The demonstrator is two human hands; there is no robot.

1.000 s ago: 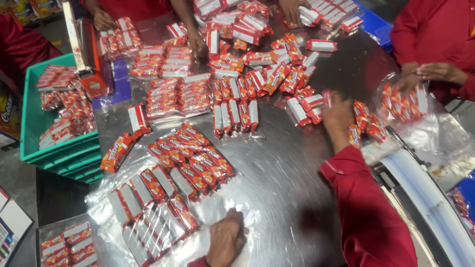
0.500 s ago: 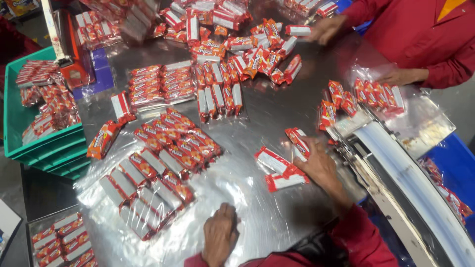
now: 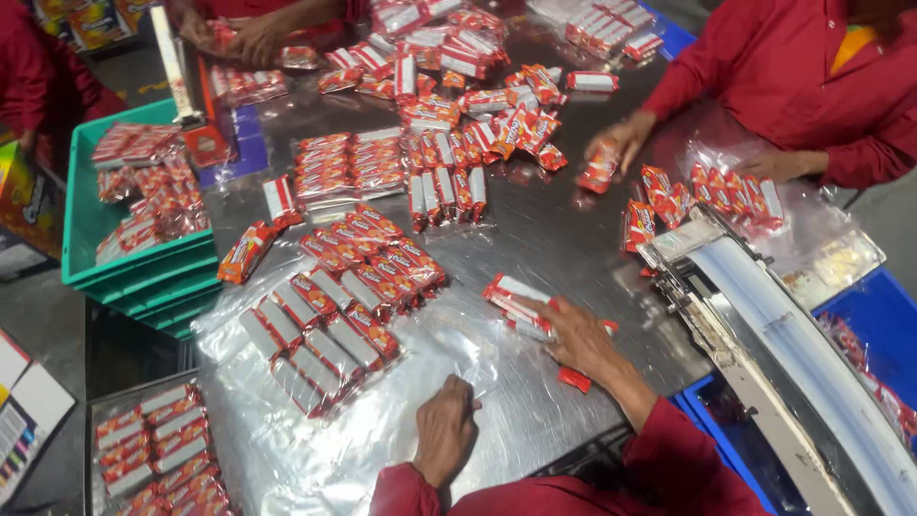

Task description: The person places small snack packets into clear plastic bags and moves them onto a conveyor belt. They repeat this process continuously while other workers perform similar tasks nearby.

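— Which hand is on the packets?

— My right hand [image 3: 578, 336]. Its grip lies flat on a small stack of red-and-white wrapped snack packets [image 3: 516, 298] on the shiny steel counter [image 3: 564, 229], long axis running up-left from my fingers.

— And the left?

— My left hand [image 3: 445, 428] rests loosely curled, holding nothing, on the clear plastic sheet [image 3: 430, 344], farther from the stack.

Ahead of me: steel table [image 3: 564, 239]; at ten o'clock, stacked green crates [image 3: 143, 277] holding red packets; at three o'clock, a white conveyor [image 3: 802, 344] over a blue bin [image 3: 884, 315]; at one o'clock, a co-worker's red sleeve [image 3: 764, 67]; at eight o'clock, a tray [image 3: 158, 449] of packets.
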